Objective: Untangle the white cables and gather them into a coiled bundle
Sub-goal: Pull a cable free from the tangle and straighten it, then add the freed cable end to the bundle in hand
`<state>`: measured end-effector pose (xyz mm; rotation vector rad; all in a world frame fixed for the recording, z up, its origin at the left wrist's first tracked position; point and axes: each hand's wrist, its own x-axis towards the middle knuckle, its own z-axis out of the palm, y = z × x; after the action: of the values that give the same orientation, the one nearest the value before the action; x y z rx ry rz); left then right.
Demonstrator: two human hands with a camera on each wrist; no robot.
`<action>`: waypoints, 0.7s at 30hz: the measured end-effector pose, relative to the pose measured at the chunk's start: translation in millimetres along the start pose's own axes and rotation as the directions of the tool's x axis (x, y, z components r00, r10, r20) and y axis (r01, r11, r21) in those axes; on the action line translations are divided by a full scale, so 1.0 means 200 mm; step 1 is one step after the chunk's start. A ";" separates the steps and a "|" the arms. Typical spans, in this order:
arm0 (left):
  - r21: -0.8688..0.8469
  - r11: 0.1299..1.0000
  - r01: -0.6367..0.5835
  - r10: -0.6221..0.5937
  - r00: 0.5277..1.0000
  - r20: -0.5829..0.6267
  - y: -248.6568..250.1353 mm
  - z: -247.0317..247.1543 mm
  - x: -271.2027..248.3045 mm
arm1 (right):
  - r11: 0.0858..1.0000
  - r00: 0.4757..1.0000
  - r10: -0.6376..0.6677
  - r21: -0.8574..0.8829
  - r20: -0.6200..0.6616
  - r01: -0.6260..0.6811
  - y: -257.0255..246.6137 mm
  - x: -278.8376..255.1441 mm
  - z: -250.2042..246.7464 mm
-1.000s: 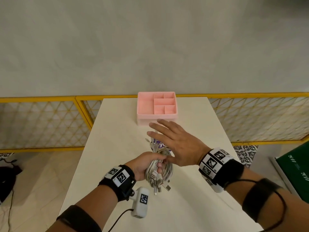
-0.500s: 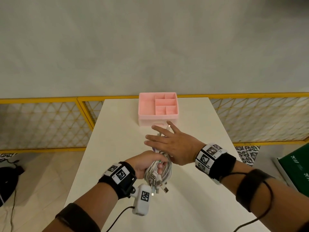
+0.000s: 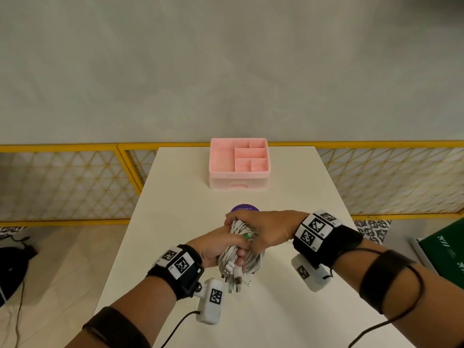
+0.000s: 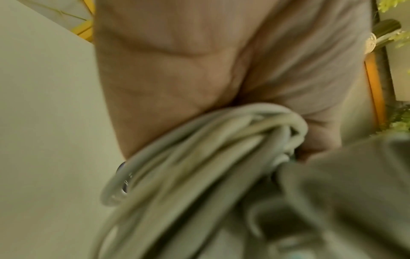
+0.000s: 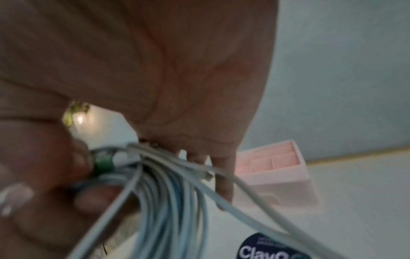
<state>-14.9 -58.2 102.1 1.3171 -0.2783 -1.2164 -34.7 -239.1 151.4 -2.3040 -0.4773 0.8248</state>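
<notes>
Both hands meet over the near middle of the white table, clasped on a bundle of white cables. The left hand comes in from the near left with its fingers curled round the middle of the looped strands, gripping them from that side. The right hand reaches across from the right, its fingers bent over the top of the bundle and its thumb closing against the cables, so that the coil is held between the two hands above the tabletop. A small green piece shows among the strands where the hands meet; the right wrist view shows it too, close to the fingertips. Several connector plugs hang from the near end of the bundle, below the left hand. In the left wrist view the looped cables pass under the palm, blurred.

Just beyond the hands, a round purple lid or label lies on the table, partly hidden by the right hand. Farther off, at the far edge, stands a pink compartment organiser. A yellow mesh fence runs behind the table.
</notes>
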 end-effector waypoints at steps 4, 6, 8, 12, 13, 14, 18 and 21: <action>-0.015 0.998 -0.059 0.059 0.998 -0.035 0.01 0.00 0.02 | 0.941 0.978 -0.122 -0.333 -0.168 0.060 0.03 0.02 0.01; -0.034 0.997 -0.072 0.071 0.997 -0.032 0.01 -0.01 0.02 | 0.899 0.962 -0.176 -0.431 -0.209 0.071 0.04 0.04 0.00; -0.057 0.995 -0.086 0.084 0.996 -0.040 0.01 -0.01 0.03 | 0.903 0.953 -0.176 -0.426 -0.246 0.057 0.03 0.04 -0.02; 0.069 0.990 -0.121 0.127 0.989 -0.081 0.03 -0.01 0.03 | 0.896 0.960 -0.106 -0.443 -0.260 -0.021 0.04 0.05 -0.01; 0.139 0.983 -0.123 0.137 0.987 -0.090 0.04 -0.01 0.03 | 0.888 0.962 -0.083 -0.457 -0.259 -0.047 0.05 0.06 0.00; 0.205 0.971 -0.119 0.142 0.985 -0.100 0.05 -0.02 0.03 | 0.876 0.966 -0.059 -0.476 -0.253 -0.071 0.05 0.06 0.01; 0.258 0.965 -0.050 0.094 0.983 -0.161 0.06 -0.05 0.05 | 0.757 0.983 0.017 -0.640 -0.184 -0.133 0.01 0.07 0.00; 0.292 0.956 -0.025 0.087 0.975 -0.203 0.04 -0.03 0.06 | 0.675 0.988 0.078 -0.722 -0.134 -0.151 -0.05 0.09 0.01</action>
<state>-1.9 -66.6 100.8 1.6692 -0.3447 -1.0000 -23.6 -221.9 148.3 -3.1342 -0.7270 0.6381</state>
